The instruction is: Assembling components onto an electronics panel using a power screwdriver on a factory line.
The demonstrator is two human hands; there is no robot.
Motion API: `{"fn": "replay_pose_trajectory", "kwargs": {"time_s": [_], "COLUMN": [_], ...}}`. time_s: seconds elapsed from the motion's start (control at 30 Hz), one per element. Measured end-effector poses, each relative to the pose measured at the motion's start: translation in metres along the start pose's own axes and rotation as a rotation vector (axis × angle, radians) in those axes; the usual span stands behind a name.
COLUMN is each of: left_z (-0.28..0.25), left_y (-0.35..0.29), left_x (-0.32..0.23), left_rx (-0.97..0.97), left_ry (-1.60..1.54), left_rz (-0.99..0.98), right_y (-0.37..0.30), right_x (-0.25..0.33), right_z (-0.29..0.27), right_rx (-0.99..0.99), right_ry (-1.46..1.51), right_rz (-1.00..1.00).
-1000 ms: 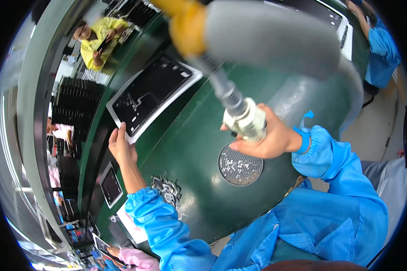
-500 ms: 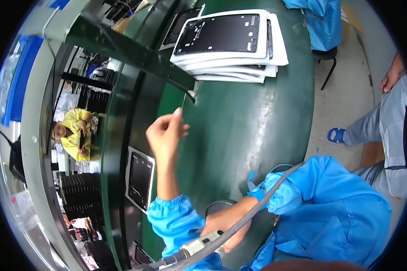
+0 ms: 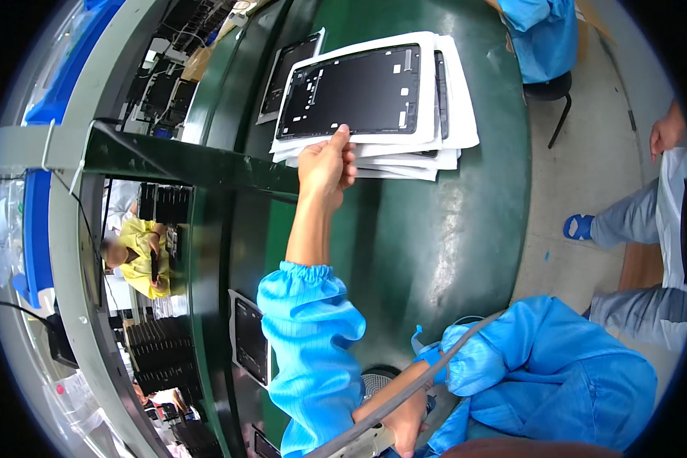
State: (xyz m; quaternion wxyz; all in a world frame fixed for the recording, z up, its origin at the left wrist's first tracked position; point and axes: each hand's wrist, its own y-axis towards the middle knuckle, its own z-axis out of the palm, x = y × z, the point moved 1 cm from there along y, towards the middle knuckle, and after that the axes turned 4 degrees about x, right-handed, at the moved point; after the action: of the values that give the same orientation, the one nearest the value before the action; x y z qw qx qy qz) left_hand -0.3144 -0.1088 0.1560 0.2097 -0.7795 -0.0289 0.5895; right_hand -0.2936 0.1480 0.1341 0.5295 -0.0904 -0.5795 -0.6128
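Observation:
My left hand pinches the near edge of the top black panel and the white sheet under it. Its thumb lies on top; the fingers curl below. The panel is flat and rectangular, with small white patches, and tops a stack of panels layered with white sheets. Low in the picture, my right hand closes around a pale corded handheld tool, mostly hidden by the hand and the picture's edge. A grey cable crosses in front of that wrist.
The stack stands on a green table. Another black panel lies behind it, and one lies left of my sleeve. A green metal beam juts in from the left. A person stands at right, near a chair.
My left hand has reached forward from above the bare table and taken hold of the top panel's near edge with its sheet. My right hand appears lower, still at the tool.

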Motion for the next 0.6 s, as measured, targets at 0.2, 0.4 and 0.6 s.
{"fn": "replay_pose_trajectory", "kwargs": {"time_s": [0.2,0.4,0.6], "left_z": [0.018,0.038,0.027], "left_y": [-0.034,-0.077,-0.147], "left_x": [-0.015,0.022,0.06], "left_rx": [-0.084,-0.084,-0.163], "left_ry": [-0.189,-0.411,-0.49], "left_rz": [0.15,0.34,0.334], "right_y": [0.0,0.0,0.007], "right_x": [0.005,0.004,0.0], "right_z": [0.003,0.006,0.005], "right_rx": [-0.016,0.01,0.09], "right_ry": [-0.046,0.008,0.009], "right_rz": [0.002,0.097,0.111]}}
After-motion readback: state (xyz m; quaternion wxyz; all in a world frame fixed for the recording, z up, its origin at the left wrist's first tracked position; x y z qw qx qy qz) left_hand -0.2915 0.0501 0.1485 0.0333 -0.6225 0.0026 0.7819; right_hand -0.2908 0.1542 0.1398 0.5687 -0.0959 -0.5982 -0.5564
